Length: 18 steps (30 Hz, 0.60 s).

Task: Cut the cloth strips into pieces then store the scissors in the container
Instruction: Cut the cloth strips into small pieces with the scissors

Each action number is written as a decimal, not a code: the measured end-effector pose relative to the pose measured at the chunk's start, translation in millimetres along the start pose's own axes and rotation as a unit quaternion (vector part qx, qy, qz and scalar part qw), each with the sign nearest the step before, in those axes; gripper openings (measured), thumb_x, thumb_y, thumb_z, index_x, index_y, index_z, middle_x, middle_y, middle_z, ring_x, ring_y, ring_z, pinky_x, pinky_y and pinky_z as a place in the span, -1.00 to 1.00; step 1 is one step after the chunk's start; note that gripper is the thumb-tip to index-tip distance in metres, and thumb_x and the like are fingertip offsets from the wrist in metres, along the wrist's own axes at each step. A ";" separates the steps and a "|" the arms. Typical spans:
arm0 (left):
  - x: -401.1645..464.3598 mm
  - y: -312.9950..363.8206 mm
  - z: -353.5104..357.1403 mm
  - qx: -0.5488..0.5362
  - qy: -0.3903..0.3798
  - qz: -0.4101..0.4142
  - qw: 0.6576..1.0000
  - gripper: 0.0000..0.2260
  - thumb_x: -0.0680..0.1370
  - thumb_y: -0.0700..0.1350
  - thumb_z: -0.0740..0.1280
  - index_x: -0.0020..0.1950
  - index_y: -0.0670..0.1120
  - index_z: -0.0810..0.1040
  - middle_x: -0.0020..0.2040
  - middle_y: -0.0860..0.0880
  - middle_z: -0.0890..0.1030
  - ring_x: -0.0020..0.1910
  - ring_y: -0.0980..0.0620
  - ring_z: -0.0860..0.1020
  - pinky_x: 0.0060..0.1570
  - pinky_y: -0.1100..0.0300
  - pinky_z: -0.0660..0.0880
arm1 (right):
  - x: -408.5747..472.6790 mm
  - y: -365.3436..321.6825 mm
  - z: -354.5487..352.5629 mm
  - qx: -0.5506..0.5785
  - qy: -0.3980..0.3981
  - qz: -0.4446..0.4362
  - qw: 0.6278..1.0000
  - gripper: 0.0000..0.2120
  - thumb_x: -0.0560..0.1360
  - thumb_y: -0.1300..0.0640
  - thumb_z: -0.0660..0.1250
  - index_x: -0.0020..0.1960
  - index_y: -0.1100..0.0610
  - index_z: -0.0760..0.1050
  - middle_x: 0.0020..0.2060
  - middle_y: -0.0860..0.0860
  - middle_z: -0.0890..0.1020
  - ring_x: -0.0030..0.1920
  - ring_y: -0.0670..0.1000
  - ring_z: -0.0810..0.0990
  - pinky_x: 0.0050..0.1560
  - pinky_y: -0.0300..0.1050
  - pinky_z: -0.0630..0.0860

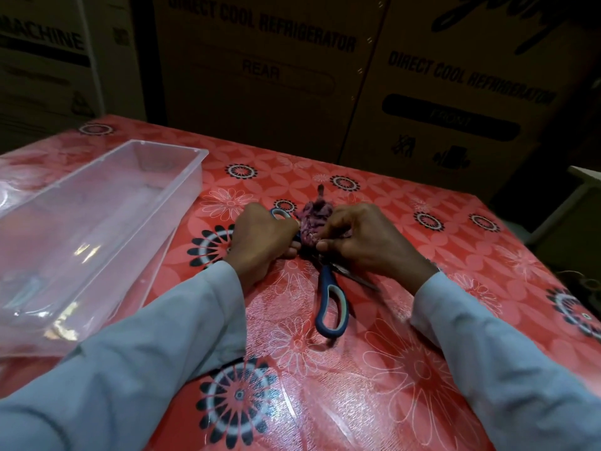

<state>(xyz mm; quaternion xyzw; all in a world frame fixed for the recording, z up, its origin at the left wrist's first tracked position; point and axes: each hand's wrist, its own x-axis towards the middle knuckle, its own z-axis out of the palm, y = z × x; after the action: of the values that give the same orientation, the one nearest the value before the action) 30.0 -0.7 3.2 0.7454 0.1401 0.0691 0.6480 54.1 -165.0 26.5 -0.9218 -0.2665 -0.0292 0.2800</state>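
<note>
Head view: left hand [260,237] and right hand [361,242] both pinch the bunched purple cloth [313,222] between them; scissors [330,301] lie beneath the right hand, ungrasped; clear container [97,222] sits beyond the left hand's outer side.

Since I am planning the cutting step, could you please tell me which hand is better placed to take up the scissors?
Probably the left hand: it curls right beside the upper handle loop of the scissors, while the right hand is busy, its fingers pinching the cloth bundle.

Left hand [260,237] curled, right hand [361,239] fingers pinched; close together.
</note>
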 end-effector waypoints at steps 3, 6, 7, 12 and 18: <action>1.9 -1.4 0.3 0.007 0.001 0.001 1.000 -0.88 0.51 -0.27 0.36 -0.20 -0.29 0.61 -0.38 -0.20 0.65 -0.50 -0.02 0.61 -0.30 0.01 0.64 | 7.3 -0.7 -2.2 0.007 -0.024 0.025 0.999 -0.94 0.42 0.21 0.53 -0.16 0.06 0.71 -0.28 -0.13 0.63 -0.23 -0.13 0.61 -0.18 -0.16 0.54; 2.9 -2.3 0.8 0.003 -0.001 -0.002 1.000 -0.88 0.51 -0.27 0.36 -0.19 -0.29 0.62 -0.38 -0.20 0.66 -0.49 -0.02 0.62 -0.30 0.02 0.64 | 14.2 1.0 -3.0 0.001 -0.034 0.038 0.999 -0.88 0.41 0.21 0.53 -0.23 0.00 0.68 -0.29 -0.11 0.65 -0.24 -0.10 0.63 -0.18 -0.10 0.59; 3.0 -2.6 1.0 0.001 -0.002 -0.003 1.000 -0.88 0.51 -0.27 0.36 -0.19 -0.29 0.61 -0.38 -0.20 0.66 -0.49 -0.01 0.62 -0.30 0.02 0.64 | 16.7 1.9 -2.1 0.000 -0.033 0.044 0.998 -0.87 0.42 0.20 0.53 -0.23 0.00 0.67 -0.29 -0.11 0.65 -0.24 -0.09 0.63 -0.16 -0.09 0.60; 3.5 -3.4 1.7 -0.005 -0.001 -0.009 1.000 -0.87 0.52 -0.27 0.35 -0.18 -0.31 0.61 -0.37 -0.20 0.66 -0.51 0.02 0.61 -0.35 0.10 0.63 | 35.1 4.4 5.5 -0.066 0.012 0.054 0.996 -0.97 0.42 0.14 0.53 -0.14 0.03 0.71 -0.22 -0.06 0.70 -0.18 -0.09 0.64 -0.17 -0.12 0.56; 4.5 -3.0 2.2 -0.018 -0.012 -0.019 1.000 -0.84 0.53 -0.26 0.33 -0.20 -0.30 0.60 -0.38 -0.19 0.65 -0.52 0.02 0.60 -0.33 0.11 0.63 | 56.9 20.0 9.7 -0.060 0.056 0.058 0.995 -0.97 0.42 0.15 0.53 -0.17 0.07 0.69 -0.29 -0.05 0.69 -0.32 -0.15 0.63 -0.29 -0.24 0.54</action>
<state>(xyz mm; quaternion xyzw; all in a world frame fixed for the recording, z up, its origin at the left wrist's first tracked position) 34.6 -1.1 -0.4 0.7316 0.1453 0.0504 0.6642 112.1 -146.9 19.9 -0.9479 -0.1946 -0.0802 0.2393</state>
